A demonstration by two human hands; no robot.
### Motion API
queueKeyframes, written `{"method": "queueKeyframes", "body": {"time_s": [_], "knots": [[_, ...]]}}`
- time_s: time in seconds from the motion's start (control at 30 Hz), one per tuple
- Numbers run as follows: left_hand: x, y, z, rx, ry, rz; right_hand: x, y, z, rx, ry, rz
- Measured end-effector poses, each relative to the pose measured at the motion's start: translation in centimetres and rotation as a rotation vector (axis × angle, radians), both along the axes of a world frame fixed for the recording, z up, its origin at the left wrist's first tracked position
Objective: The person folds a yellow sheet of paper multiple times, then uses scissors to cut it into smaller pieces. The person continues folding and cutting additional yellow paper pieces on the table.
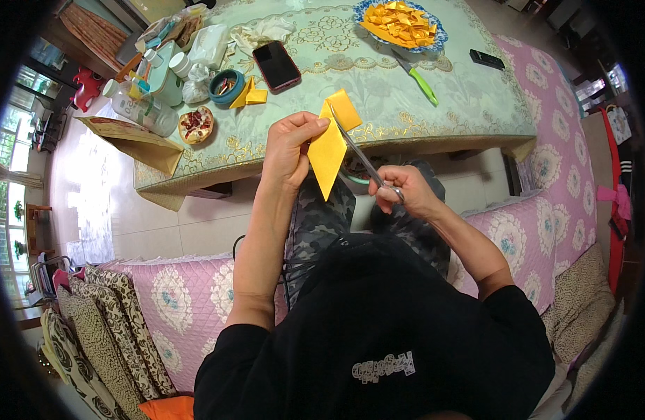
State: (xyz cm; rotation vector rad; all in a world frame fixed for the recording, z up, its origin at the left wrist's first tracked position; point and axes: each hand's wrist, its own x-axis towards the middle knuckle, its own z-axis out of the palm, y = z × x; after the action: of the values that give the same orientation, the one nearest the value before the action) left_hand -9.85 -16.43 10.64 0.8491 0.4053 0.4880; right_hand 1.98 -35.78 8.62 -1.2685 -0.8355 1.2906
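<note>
My left hand (293, 144) pinches a folded yellow paper diamond (328, 157) near its upper end, with its long point hanging down. My right hand (401, 191) grips a pair of metal scissors (362, 157) by the handles. The scissor blades reach up and left to the paper's upper edge; whether they are closed on it cannot be told. Just behind, a folded yellow paper piece (346, 111) lies at the table's front, partly covered by the diamond. Farther back, a blue-and-white plate (442, 39) holds a heap of folded yellow paper pieces (398, 23).
On the cloth-covered table (322, 76) lie a smartphone (276, 65), a green-handled knife (422, 86) and a black remote control (486, 59). At the left are a blue bowl (233, 97), a cut pomegranate (196, 126), a clear plastic bottle (144, 110) and an open paper bag (139, 144).
</note>
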Motion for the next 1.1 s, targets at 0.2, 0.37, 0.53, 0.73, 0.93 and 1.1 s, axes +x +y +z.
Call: {"method": "queueKeyframes", "body": {"time_s": [0.2, 0.37, 0.53, 0.73, 0.93, 1.1], "knots": [[-0.1, 0.1, 0.0, -0.001, 0.002, 0.010, 0.0, 0.0, -0.1, -0.016, -0.024, -0.014], [-0.1, 0.2, 0.0, -0.010, 0.007, 0.006, 0.2, 0.1, -0.1, -0.001, -0.047, -0.007], [0.2, 0.3, -0.4, -0.022, 0.010, -0.022, 0.7, 0.7, -0.1, 0.006, -0.040, -0.009], [0.4, 0.7, -0.5, -0.018, -0.003, -0.054, 1.2, 1.0, -0.3, -0.001, -0.060, -0.001], [2.0, 2.4, -1.9, -0.027, 0.023, -0.096, 1.8, 1.9, -0.6, -0.083, -0.091, -0.068], [5.4, 6.0, -6.6, -0.042, 0.066, -0.109, 4.2, 4.9, -3.0, -0.135, -0.030, -0.097]]}}
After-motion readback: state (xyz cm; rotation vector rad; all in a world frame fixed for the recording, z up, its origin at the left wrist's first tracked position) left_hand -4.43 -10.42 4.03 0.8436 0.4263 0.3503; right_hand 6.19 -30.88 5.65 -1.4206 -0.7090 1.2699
